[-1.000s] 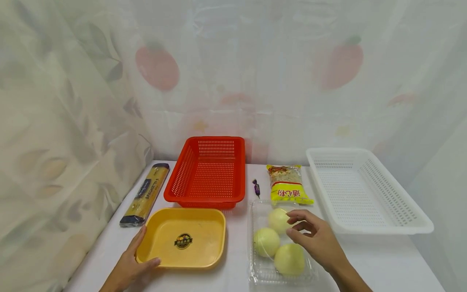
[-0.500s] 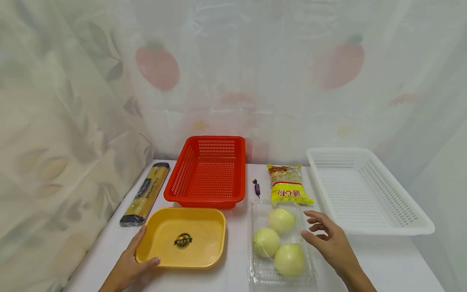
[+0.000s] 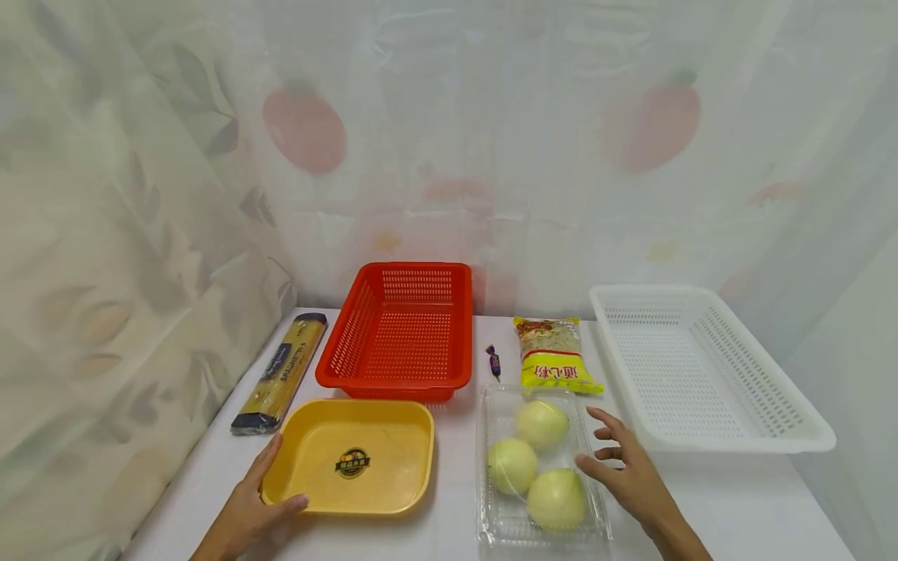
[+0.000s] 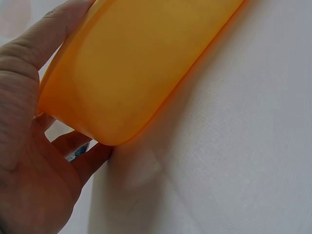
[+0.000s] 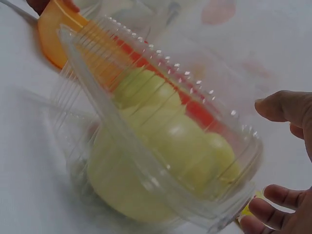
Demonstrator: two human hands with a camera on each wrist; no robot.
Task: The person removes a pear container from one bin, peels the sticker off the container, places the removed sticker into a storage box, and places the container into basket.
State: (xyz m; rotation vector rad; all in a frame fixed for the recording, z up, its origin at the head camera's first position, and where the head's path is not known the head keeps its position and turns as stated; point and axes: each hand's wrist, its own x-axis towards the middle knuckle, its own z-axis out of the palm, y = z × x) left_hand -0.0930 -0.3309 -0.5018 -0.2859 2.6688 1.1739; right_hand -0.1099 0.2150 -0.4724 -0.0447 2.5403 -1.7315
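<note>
A yellow plastic tray (image 3: 379,483) with a round dark emblem lies at the front left. My left hand (image 3: 247,502) holds its left corner, thumb at the front side and fingers along the left end. In the left wrist view the fingers (image 4: 90,163) reach the tray's (image 4: 141,63) lower edge. Right of it stands a clear plastic container (image 3: 491,530) with three pale yellow-green round fruits (image 3: 556,499) inside. My right hand (image 3: 634,475) hovers just right of the container, fingers loosely bent, nothing in them. The right wrist view shows its thumb (image 5: 280,106) apart from the plastic.
Behind the yellow tray is a red slotted basket (image 3: 344,382). A spaghetti pack (image 3: 281,374) lies at the left. Toward the back lie a small purple-wrapped candy (image 3: 494,362) and a yellow pasta bag (image 3: 554,354). At the right stands a white slotted basket (image 3: 744,442). Curtains enclose the table.
My right hand has moved off to the right from above the container, and its fingers have spread a little. My left hand and the tray have stayed put.
</note>
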